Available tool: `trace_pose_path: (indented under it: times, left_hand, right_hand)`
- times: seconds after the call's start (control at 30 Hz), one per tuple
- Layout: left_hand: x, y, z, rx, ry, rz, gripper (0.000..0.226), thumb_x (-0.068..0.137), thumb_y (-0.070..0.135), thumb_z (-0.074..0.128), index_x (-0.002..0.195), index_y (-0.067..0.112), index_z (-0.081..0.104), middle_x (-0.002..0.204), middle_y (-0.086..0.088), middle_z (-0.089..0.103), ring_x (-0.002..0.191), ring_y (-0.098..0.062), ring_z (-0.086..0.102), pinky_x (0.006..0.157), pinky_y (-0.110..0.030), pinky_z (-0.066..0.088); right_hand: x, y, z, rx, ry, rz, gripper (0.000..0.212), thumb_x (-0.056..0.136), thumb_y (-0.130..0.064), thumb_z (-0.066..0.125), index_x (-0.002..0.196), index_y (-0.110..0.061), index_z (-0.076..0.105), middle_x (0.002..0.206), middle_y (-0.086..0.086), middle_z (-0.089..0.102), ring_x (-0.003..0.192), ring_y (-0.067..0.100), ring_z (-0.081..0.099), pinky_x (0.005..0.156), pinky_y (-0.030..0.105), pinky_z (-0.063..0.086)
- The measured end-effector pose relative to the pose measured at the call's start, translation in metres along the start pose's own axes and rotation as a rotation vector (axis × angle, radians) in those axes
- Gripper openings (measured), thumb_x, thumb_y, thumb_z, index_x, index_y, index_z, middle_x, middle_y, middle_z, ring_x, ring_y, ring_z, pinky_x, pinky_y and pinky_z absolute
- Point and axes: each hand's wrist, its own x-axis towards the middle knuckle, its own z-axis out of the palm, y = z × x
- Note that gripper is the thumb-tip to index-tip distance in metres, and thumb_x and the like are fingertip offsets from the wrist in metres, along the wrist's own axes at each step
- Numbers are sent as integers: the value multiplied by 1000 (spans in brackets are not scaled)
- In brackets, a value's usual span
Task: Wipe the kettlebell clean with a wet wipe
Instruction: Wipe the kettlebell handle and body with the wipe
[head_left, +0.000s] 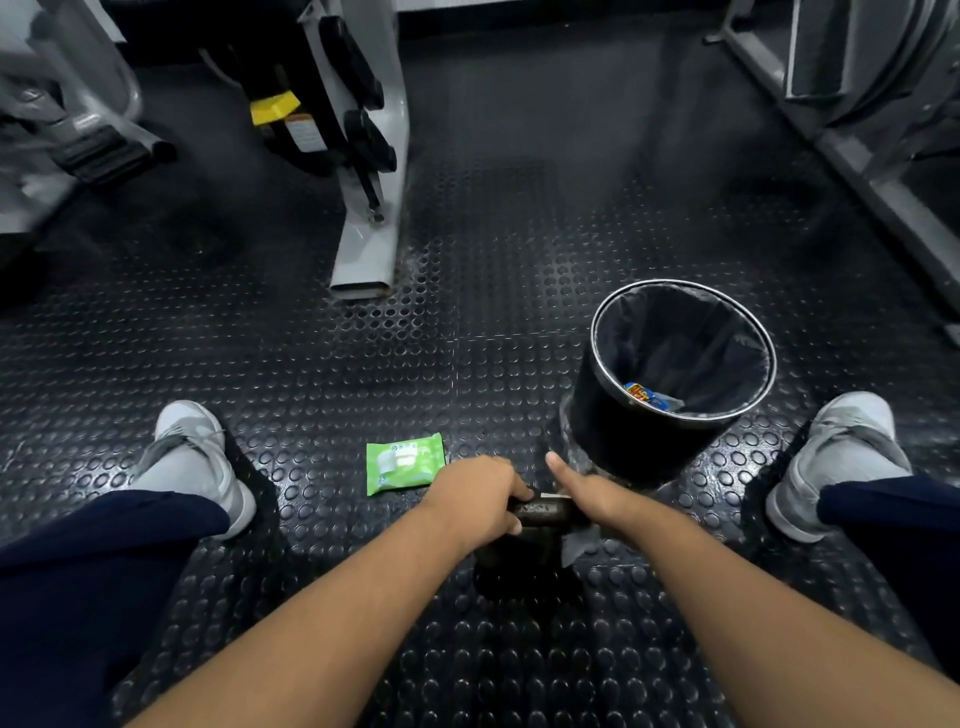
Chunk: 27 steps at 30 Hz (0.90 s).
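Note:
A dark kettlebell (524, 561) stands on the studded rubber floor between my legs. My left hand (478, 501) is closed around the left end of its handle (543, 512). My right hand (587, 493) rests on the handle's right end with the thumb stretched up, pressing a grey wet wipe (579, 545) against the kettlebell; the wipe hangs down below the hand. Most of the kettlebell's body is dark and partly hidden by my hands. A green pack of wet wipes (405, 463) lies flat on the floor just left of my left hand.
A black bin (613, 431) with a dark liner and a colourful wrapper inside stands just beyond my right hand. My grey shoes (192, 457) (841, 457) are planted wide on either side. A grey gym machine's foot (363, 260) stands ahead, and a metal frame (857, 166) runs along the right.

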Motion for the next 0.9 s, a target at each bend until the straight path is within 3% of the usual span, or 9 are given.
trace_pose_path:
  times: [0.1, 0.17, 0.33, 0.57, 0.67, 0.73, 0.77, 0.83, 0.9]
  left_hand:
    - [1, 0, 0, 17, 9, 7, 50, 88, 40, 76, 136, 42, 63, 123, 7, 65, 115, -20, 62, 90, -33, 51]
    - [0, 0, -1, 13, 8, 8, 49, 88, 40, 76, 136, 42, 63, 122, 8, 65, 115, -19, 62, 90, -34, 52]
    - [-1, 1, -3, 3, 4, 8, 46, 88, 40, 76, 133, 43, 65, 120, 8, 64, 112, -19, 63, 83, -32, 48]
    - [2, 2, -4, 18, -11, 10, 44, 86, 40, 78, 129, 40, 67, 124, 4, 63, 116, -23, 61, 89, -34, 50]
    - [1, 4, -5, 4, -39, -6, 45, 86, 37, 78, 130, 42, 67, 117, 6, 67, 111, -21, 64, 89, -34, 53]
    - [0, 3, -6, -5, -36, -5, 44, 86, 36, 79, 129, 41, 68, 114, 8, 70, 109, -20, 66, 90, -36, 55]
    - [-1, 4, -6, 0, -31, -6, 44, 86, 35, 79, 129, 40, 68, 115, 9, 70, 109, -19, 66, 91, -36, 55]
    - [-1, 3, -6, 13, -23, -6, 47, 86, 37, 79, 132, 40, 67, 120, 8, 70, 113, -19, 65, 92, -35, 54]
    - [1, 2, -4, -2, -22, -13, 52, 86, 38, 80, 135, 40, 64, 126, 9, 68, 116, -19, 64, 92, -32, 52]
  right_hand:
    - [-6, 4, 0, -8, 14, -23, 97, 81, -90, 22, 142, -23, 56, 156, 10, 42, 144, 27, 39, 119, 42, 28]
    - [-10, 5, -1, -100, 34, -30, 108, 74, -95, 15, 143, -24, 56, 155, 12, 45, 142, 27, 42, 117, 42, 30]
    - [-19, -11, -5, -206, 50, -68, 101, 81, -90, 19, 141, -18, 56, 147, 12, 52, 133, 27, 51, 107, 38, 38]
    - [-10, -20, 2, -309, 21, -40, 114, 72, -98, 16, 145, -18, 53, 152, 13, 47, 138, 30, 46, 116, 41, 34]
    - [8, -6, 2, -134, -17, 9, 120, 53, -109, 14, 114, -24, 72, 140, 7, 59, 129, 26, 54, 114, 45, 35]
    - [26, 12, 3, -72, -28, -3, 106, 44, -112, 12, 86, -31, 66, 119, 3, 64, 113, 22, 56, 104, 41, 42]
    - [19, 12, 2, -61, -23, -2, 102, 45, -111, 11, 84, -33, 64, 116, 3, 63, 111, 21, 55, 100, 39, 43]
    - [-5, 3, -1, -32, 19, -19, 105, 61, -105, 13, 108, -30, 68, 136, 10, 60, 127, 26, 53, 112, 41, 35]
    - [-8, 2, -5, -93, 56, -12, 111, 76, -95, 16, 141, -14, 56, 153, 15, 46, 142, 30, 42, 118, 41, 28]
